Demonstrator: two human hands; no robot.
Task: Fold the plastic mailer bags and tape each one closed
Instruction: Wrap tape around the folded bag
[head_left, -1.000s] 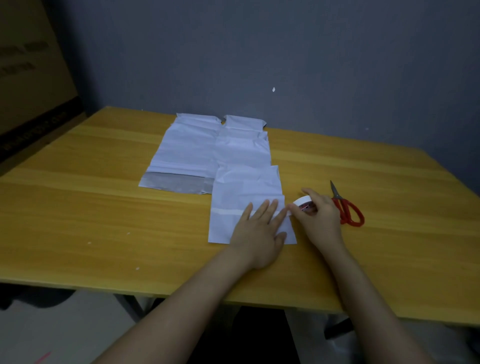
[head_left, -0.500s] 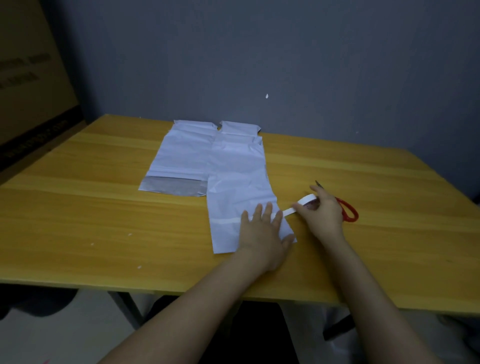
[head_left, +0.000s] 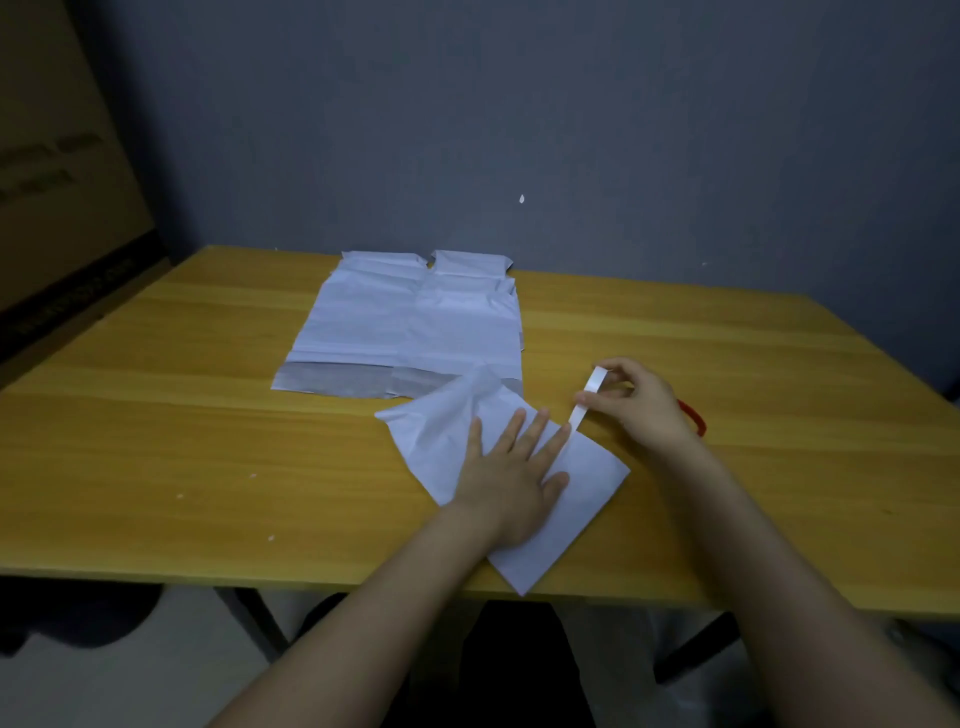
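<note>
Hands of a person work at a wooden table (head_left: 208, 426), seen from the head looking down. The left hand (head_left: 511, 467) lies flat, fingers straight and spread, pressing a folded white mailer (head_left: 582, 499). This mailer sits near the front of the table, turned at a slant, with one corner at the front edge. The right hand (head_left: 641, 410), just beside the mailer's far right side, pinches a strip of white tape (head_left: 584, 402) between thumb and fingers. The strip's lower end meets the mailer by the left fingertips. Whether a roll sits in that palm cannot be told. Red scissors (head_left: 693, 418) peek out behind the right hand. More bags (head_left: 405, 317) lie flat and overlapping farther back.

The mailer looks thin, light, slick and springy. It would likely slide or spring open if let go, so a flat palm on the fold suits it. The tape is limp and sticky, best held by its ends and kept taut so that it does not curl onto itself.
</note>
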